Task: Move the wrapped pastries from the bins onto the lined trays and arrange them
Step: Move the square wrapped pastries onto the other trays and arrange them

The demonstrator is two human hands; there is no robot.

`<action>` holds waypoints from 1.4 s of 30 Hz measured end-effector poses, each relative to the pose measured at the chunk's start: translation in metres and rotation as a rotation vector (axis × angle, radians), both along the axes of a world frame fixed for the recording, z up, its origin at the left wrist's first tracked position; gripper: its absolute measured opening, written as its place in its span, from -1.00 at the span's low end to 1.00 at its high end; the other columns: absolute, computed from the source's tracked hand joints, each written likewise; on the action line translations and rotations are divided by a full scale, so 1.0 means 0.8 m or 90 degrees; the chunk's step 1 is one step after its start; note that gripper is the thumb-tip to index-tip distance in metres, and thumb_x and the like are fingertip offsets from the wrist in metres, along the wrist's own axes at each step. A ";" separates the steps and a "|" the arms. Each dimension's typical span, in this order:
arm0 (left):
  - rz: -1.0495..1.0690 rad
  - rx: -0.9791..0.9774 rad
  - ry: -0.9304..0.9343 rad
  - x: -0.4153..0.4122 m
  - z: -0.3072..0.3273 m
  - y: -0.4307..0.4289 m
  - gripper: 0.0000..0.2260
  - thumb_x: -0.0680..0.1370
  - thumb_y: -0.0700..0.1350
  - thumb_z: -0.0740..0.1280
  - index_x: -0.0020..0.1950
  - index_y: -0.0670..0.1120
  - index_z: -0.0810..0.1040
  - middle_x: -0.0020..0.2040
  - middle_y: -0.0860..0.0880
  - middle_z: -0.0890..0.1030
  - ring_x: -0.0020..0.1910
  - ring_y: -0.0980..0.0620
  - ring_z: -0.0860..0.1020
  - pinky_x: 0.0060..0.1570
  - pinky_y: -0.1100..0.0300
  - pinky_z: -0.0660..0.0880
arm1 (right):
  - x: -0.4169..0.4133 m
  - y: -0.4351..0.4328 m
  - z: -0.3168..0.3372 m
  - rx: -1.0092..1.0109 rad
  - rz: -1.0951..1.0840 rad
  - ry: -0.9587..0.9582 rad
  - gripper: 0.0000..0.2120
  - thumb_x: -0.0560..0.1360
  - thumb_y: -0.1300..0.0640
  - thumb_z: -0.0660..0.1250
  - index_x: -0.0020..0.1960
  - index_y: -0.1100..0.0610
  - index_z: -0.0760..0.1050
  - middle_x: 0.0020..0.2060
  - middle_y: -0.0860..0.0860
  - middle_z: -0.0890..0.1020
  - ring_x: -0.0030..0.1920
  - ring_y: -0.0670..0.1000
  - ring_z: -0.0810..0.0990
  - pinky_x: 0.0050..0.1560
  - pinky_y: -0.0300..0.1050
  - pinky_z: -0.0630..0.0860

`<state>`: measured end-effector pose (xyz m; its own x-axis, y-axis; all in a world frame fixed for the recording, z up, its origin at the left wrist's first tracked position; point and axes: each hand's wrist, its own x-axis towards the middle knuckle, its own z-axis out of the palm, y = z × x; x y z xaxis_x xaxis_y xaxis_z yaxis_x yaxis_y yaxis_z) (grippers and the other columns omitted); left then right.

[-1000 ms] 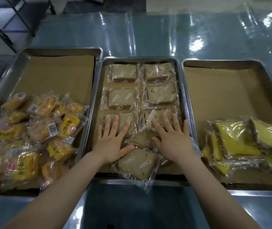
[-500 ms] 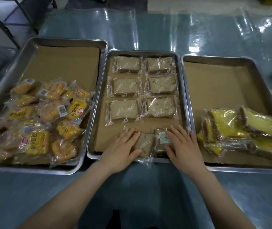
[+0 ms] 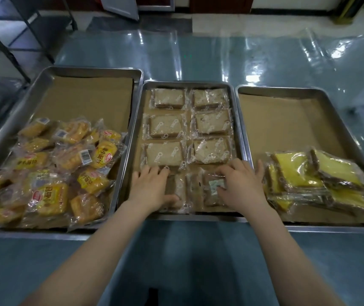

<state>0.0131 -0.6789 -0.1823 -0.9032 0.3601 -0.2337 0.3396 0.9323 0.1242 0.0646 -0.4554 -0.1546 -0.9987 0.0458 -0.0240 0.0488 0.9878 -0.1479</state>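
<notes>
Resting two hands [image 3: 152,188] [image 3: 240,186] below six arranged slices [image 3: 165,125].

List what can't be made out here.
Head view:
Front-row pastries: left hand and right hand cover them; count unclear.
Right hand's grip: hidden by its own fingers.
Bun pile: cut off by left edge.
Yellow stack: lower packs buried under upper ones.

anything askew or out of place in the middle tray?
Yes. In the middle tray, the six wrapped cakes at the back sit in a tidy two-by-three grid, but the front-row packs under the left hand and right hand overlap and lie crooked. Nothing looks spilled or torn.
</notes>
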 end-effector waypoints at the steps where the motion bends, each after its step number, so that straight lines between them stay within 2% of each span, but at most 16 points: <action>1: 0.018 -0.006 0.019 0.005 -0.004 -0.003 -0.30 0.35 0.29 0.36 0.40 0.06 0.24 0.34 -0.02 0.36 0.33 -0.07 0.24 0.24 -0.06 0.21 | 0.000 -0.002 0.003 -0.014 0.000 0.056 -0.64 0.37 0.07 0.45 0.15 -0.04 0.52 0.11 -0.04 0.48 0.24 0.06 0.40 0.38 0.36 -0.12; 4: 0.019 0.030 0.056 0.021 -0.015 0.000 -0.34 0.44 0.14 0.36 0.46 0.04 0.16 0.43 -0.06 0.23 0.38 -0.10 0.18 0.27 -0.05 0.20 | 0.006 -0.010 0.004 -0.024 -0.001 0.235 -0.71 0.30 0.20 0.51 -0.02 0.02 0.58 0.00 -0.04 0.59 0.13 0.07 0.53 0.36 0.35 -0.05; 6: -0.007 0.070 0.052 0.030 -0.021 0.003 -0.39 0.48 0.05 0.33 0.46 0.04 0.15 0.48 -0.06 0.15 0.43 -0.10 0.13 0.33 -0.08 0.20 | 0.016 -0.015 -0.003 -0.014 0.015 0.396 -0.87 0.40 0.24 0.42 -0.11 0.04 0.61 -0.08 -0.05 0.63 0.09 0.04 0.58 0.34 0.29 0.03; 8: -0.014 0.101 0.030 0.036 -0.027 0.002 -0.44 0.52 0.03 0.27 0.47 0.07 0.15 0.51 -0.02 0.11 0.45 -0.08 0.10 0.35 -0.09 0.22 | 0.030 -0.016 -0.014 -0.009 0.015 0.473 -0.85 0.42 0.30 0.36 -0.18 0.06 0.60 -0.14 -0.05 0.64 0.04 0.02 0.61 0.29 0.24 0.13; 11: -0.005 0.140 0.023 0.037 -0.034 -0.005 -0.52 0.55 0.05 0.20 0.47 0.09 0.21 0.49 0.04 0.19 0.43 -0.03 0.18 0.34 -0.02 0.21 | 0.047 -0.013 -0.035 -0.059 0.026 0.243 -0.80 0.29 0.29 0.49 -0.16 0.09 0.57 -0.12 -0.05 0.61 -0.04 0.05 0.61 0.17 0.04 0.27; 14: -0.011 0.147 0.045 0.035 -0.034 -0.006 -0.56 0.55 0.03 0.22 0.43 0.06 0.31 0.45 0.04 0.31 0.37 -0.03 0.30 0.27 0.03 0.27 | 0.046 -0.003 -0.042 -0.196 -0.009 0.001 -0.61 0.28 -0.14 0.51 0.04 0.01 0.59 0.05 -0.11 0.58 0.10 0.01 0.50 0.12 -0.05 0.39; 17: 0.002 0.136 0.056 0.038 -0.032 -0.003 -0.57 0.54 0.02 0.23 0.41 0.06 0.33 0.44 0.04 0.33 0.35 -0.02 0.32 0.25 0.03 0.29 | 0.033 -0.005 -0.037 -0.255 -0.036 0.018 -0.38 0.24 -0.41 0.31 0.11 -0.01 0.59 0.05 -0.12 0.60 0.11 0.00 0.46 0.11 -0.09 0.42; 20: 0.023 0.134 0.057 0.042 -0.031 -0.001 -0.58 0.54 0.01 0.24 0.41 0.07 0.34 0.44 0.05 0.32 0.37 -0.01 0.29 0.29 0.01 0.25 | 0.018 -0.010 -0.046 -0.198 -0.035 0.136 -0.47 0.38 -0.24 0.35 0.22 0.06 0.53 0.19 0.00 0.56 0.23 0.14 0.46 0.18 0.04 0.45; 22: 0.029 0.143 0.052 0.041 -0.029 0.001 -0.58 0.53 0.00 0.26 0.40 0.09 0.36 0.44 0.05 0.31 0.38 0.00 0.28 0.30 0.02 0.24 | 0.003 -0.012 -0.056 -0.117 -0.034 0.086 -0.31 0.44 -0.21 0.32 0.47 0.01 0.22 0.50 0.04 0.19 0.50 0.14 0.08 0.43 0.11 0.15; 25: 0.022 0.152 0.054 0.041 -0.027 0.001 -0.62 0.53 -0.06 0.29 0.35 0.10 0.42 0.45 0.05 0.30 0.38 -0.02 0.27 0.28 0.02 0.27 | -0.012 -0.014 -0.071 -0.036 -0.004 -0.053 -0.15 0.45 -0.42 0.02 0.52 -0.08 -0.30 0.49 0.04 -0.37 0.45 0.11 -0.46 0.44 0.21 -0.29; 29: 0.026 0.151 0.048 0.040 -0.026 0.002 -0.62 0.54 -0.10 0.29 0.35 0.10 0.44 0.45 0.02 0.28 0.42 -0.02 0.22 0.31 0.07 0.21 | -0.012 -0.012 -0.080 0.007 0.035 -0.139 -0.03 0.24 -0.61 -0.26 0.46 -0.13 -0.47 0.43 0.09 -0.49 0.38 0.19 -0.56 0.34 0.24 -0.46; 32: 0.021 0.164 0.037 0.037 -0.024 0.000 -0.62 0.53 -0.12 0.31 0.34 0.08 0.45 0.44 0.02 0.29 0.42 -0.01 0.21 0.34 0.12 0.15 | -0.006 -0.011 -0.077 0.001 0.019 -0.169 0.04 0.22 -0.62 -0.17 0.47 -0.11 -0.47 0.43 0.11 -0.50 0.38 0.19 -0.56 0.39 0.22 -0.43; 35: 0.052 0.236 0.064 0.030 -0.021 -0.004 -0.59 0.50 -0.12 0.36 0.34 0.07 0.45 0.43 0.00 0.32 0.42 -0.05 0.23 0.38 -0.02 0.21 | -0.013 -0.015 -0.067 -0.034 -0.007 -0.145 0.06 0.23 -0.60 -0.09 0.49 -0.07 -0.44 0.45 0.09 -0.45 0.37 0.16 -0.58 0.36 0.22 -0.44; 37: 0.051 0.234 0.088 0.016 -0.021 0.000 -0.52 0.50 -0.04 0.34 0.40 0.13 0.34 0.47 0.01 0.25 0.47 -0.05 0.13 0.42 -0.09 0.16 | -0.030 -0.018 -0.060 -0.051 -0.010 -0.072 -0.05 0.32 -0.54 -0.09 0.49 -0.11 -0.40 0.47 0.04 -0.41 0.40 0.12 -0.55 0.34 0.20 -0.44; 40: 0.067 0.130 0.032 -0.017 -0.023 0.014 -0.39 0.50 0.22 0.13 0.47 0.31 -0.11 0.54 0.05 -0.17 0.50 -0.03 -0.26 0.42 -0.04 -0.20 | -0.067 -0.017 -0.056 -0.077 0.025 -0.048 -0.26 0.48 -0.37 -0.03 0.51 -0.17 -0.29 0.49 0.01 -0.36 0.44 0.13 -0.47 0.42 0.20 -0.33; 42: 0.048 0.038 -0.008 -0.032 -0.030 0.022 -0.35 0.47 0.35 -0.03 0.44 0.30 -0.32 0.48 0.01 -0.38 0.42 -0.09 -0.44 0.34 -0.05 -0.36 | -0.082 -0.012 -0.063 -0.054 0.052 -0.086 -0.29 0.51 -0.35 0.00 0.51 -0.18 -0.26 0.49 0.05 -0.37 0.43 0.18 -0.46 0.40 0.20 -0.36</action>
<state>-0.0127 -0.6617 -0.2065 -0.9253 0.3056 -0.2244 0.2676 0.9457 0.1845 -0.0009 -0.4648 -0.2047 -0.9863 -0.0439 -0.1592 -0.0064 0.9735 -0.2285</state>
